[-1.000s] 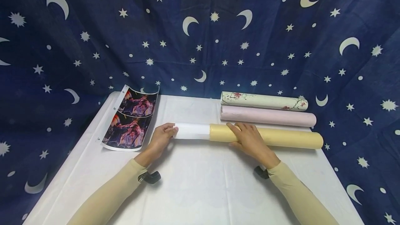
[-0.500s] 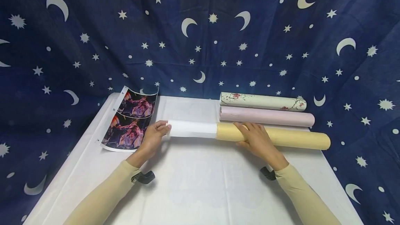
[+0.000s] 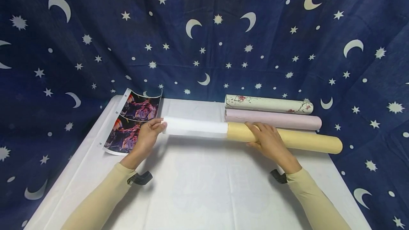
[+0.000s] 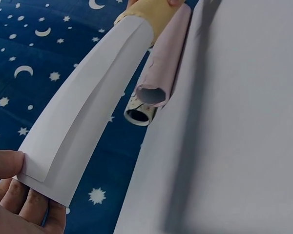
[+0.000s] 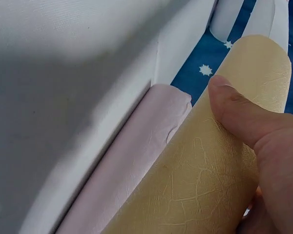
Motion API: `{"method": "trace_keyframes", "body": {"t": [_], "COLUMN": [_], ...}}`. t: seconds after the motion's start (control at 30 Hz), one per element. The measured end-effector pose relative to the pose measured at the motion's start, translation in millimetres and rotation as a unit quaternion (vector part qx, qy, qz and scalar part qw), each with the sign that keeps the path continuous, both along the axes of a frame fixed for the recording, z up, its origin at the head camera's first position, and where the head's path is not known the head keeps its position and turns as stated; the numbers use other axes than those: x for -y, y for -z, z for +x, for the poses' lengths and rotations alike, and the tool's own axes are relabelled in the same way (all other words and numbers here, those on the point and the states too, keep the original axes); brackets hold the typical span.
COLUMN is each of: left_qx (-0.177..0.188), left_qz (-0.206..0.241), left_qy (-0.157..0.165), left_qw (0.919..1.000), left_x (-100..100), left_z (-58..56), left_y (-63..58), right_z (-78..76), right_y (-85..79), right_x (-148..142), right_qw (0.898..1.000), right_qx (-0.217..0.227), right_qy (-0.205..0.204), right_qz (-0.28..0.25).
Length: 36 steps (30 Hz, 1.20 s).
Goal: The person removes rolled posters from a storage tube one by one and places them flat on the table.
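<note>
My left hand (image 3: 148, 134) pinches the left end of a rolled white paper sheet (image 3: 195, 127), thumb on top and fingers beneath. In the left wrist view, the sheet's overlapping edge (image 4: 71, 122) runs along its length. Its other end sits inside a yellow roll of textured paper (image 3: 308, 141), which my right hand (image 3: 270, 143) grips. The right wrist view shows my right thumb (image 5: 239, 112) lying along the yellow roll near its mouth. The sheet's inner end is hidden within the roll.
Behind the yellow roll lie a pink roll (image 3: 274, 118) and a white roll with printed blossoms (image 3: 268, 103), both hollow. A curling photo print (image 3: 127, 137) lies at the left of the white-covered table (image 3: 204, 180). A blue curtain (image 3: 204, 38) with moons and stars hangs behind.
My left hand has moved left and slightly up with the white sheet, so more of it shows outside the yellow roll. My right hand and the yellow roll have shifted right.
</note>
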<state>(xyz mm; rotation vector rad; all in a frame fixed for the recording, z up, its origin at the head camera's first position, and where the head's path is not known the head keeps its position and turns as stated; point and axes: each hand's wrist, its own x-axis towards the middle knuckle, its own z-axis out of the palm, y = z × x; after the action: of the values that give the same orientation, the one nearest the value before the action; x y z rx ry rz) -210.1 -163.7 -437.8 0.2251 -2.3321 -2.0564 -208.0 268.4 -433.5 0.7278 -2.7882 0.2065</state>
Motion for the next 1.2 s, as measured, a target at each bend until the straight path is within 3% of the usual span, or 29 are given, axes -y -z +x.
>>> {"method": "trace_keyframes", "body": {"t": [0.57,0.87,1.2], "left_qx": [-0.042,-0.017,-0.047], "left_qz": [0.077,0.049,0.114], "left_qy": [-0.024,-0.05,-0.089], "left_qw": [0.9959,0.9974,0.9884], "left_x": [24,35,58], "left_z": [-2.1,0.0,1.9], "left_y": [-3.6,0.3,2.5], "right_z": [-1.4,-0.7,-1.7], "right_y": [-0.9,4.1,8.4], "right_x": [-9,-14,-16], "right_qw": [0.999,0.999,0.999], "right_qx": [0.021,0.031,0.038], "right_qy": [0.015,0.019,0.022], "right_qz": [-0.023,-0.033,-0.029]}}
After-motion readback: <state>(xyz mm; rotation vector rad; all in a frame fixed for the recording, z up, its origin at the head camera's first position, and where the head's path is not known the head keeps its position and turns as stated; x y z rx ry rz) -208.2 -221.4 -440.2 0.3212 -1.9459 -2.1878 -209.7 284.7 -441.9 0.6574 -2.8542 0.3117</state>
